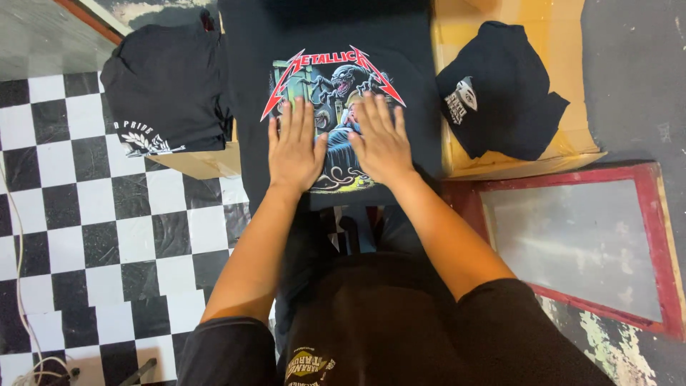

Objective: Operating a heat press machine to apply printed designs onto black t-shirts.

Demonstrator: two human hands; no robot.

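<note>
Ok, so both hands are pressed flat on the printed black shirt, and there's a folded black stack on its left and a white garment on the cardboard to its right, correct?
Not quite. The garment on the cardboard to the right is black, not white, as the head view shows. The rest holds: left hand and right hand lie flat on the printed black shirt, folded black stack on its left.

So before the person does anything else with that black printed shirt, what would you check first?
1. Both palms flat on the black T-shirt with the colourful print: ok; left hand and right hand press side by side.
2. Print facing up: ok.
3. Shirt free of wrinkles: cannot tell; hands cover the middle.
4. Folded black shirt stack at left clear of the work: ok, beside it on a cardboard box.
5. Loose black garment at right apart from the shirt: ok.
6. Red-framed screen out of the way: ok.
</note>
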